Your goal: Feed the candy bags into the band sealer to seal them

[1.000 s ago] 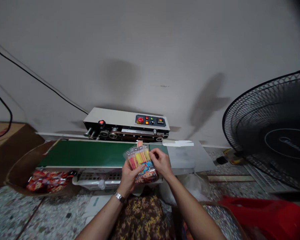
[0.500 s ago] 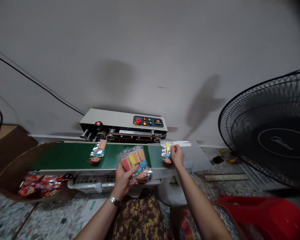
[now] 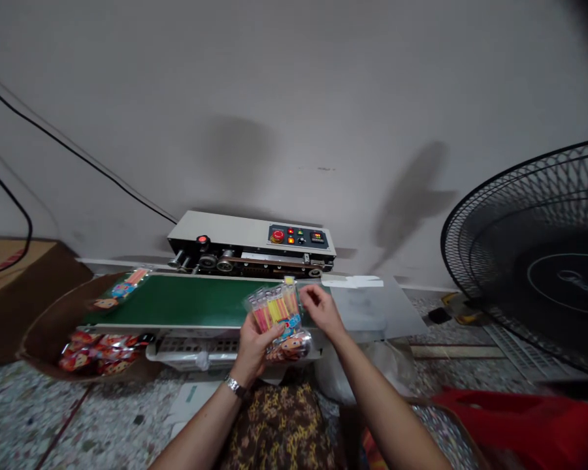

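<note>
My left hand is closed around a fan of several clear packets, its thumb lying across the front. Pink, yellow and orange sticks show inside them, above a cartoon figure with a brown-haired head. My right hand is just right of the fan, fingers curled but apart, with nothing visible in them. Behind the fan, the yellow top of another packet shows by the sealing machine; the rest is hidden. At the left end of the green conveyor belt, one more packet lies tilted.
An open cardboard box with red packets stands under the belt's left end. A white basket sits below the belt. To the right are a large black fan and a red plastic object. A cable runs along the wall.
My right hand has let go of a packet at the belt's right side and moved left to the fan of packets. The packet on the belt has travelled left to its end.
</note>
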A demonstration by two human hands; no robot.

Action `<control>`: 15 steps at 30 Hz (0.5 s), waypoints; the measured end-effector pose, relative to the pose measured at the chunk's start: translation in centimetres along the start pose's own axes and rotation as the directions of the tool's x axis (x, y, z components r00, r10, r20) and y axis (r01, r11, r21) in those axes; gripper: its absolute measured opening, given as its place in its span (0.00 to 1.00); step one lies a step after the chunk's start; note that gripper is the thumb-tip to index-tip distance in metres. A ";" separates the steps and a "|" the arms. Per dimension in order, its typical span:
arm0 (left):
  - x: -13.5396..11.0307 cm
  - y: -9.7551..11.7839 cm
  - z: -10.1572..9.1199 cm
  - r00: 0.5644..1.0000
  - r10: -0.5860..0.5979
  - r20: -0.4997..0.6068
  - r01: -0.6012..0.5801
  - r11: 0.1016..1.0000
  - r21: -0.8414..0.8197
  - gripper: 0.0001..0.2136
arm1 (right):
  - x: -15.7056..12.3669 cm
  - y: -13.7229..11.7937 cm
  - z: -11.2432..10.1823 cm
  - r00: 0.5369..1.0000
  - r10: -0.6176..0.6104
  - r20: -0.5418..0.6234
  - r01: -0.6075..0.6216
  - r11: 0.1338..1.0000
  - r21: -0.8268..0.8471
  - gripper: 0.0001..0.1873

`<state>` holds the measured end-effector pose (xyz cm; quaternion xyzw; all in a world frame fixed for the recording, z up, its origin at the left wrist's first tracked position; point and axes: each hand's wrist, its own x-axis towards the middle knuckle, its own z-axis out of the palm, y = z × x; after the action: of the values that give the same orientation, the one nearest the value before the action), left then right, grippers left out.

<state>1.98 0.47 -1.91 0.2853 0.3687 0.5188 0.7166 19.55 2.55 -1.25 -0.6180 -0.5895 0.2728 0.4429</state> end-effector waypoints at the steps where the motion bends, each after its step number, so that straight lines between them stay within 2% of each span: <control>1: -0.1 -0.1 0.2 1.000 0.008 0.008 -0.008 1.000 -0.005 0.25 | -0.6 -0.8 0.4 1.000 -0.012 0.012 0.012 1.000 0.027 0.14; 5: -0.3 -0.5 0.7 1.000 0.011 0.014 -0.011 1.000 -0.024 0.24 | -2.1 -2.4 1.2 0.995 0.020 -0.095 -0.020 1.000 -0.002 0.12; 10: -0.2 -0.6 1.0 1.000 0.002 0.008 -0.002 0.999 -0.050 0.24 | -2.7 -2.0 1.4 0.970 0.089 -0.228 -0.084 0.996 0.033 0.13; 13: 0.1 -0.5 0.7 1.000 0.013 -0.008 -0.013 0.999 -0.040 0.24 | -2.4 -0.2 0.7 0.911 0.124 -0.393 -0.089 0.990 0.106 0.14; 15: 0.2 -0.3 0.3 0.999 0.016 -0.036 -0.017 0.999 -0.027 0.24 | -1.8 1.8 -0.6 0.863 0.163 -0.479 -0.114 0.985 0.131 0.15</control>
<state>2.45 0.58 -2.00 0.2695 0.3720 0.5347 0.7093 20.70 0.81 -2.90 -0.6851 -0.3987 0.1680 0.5860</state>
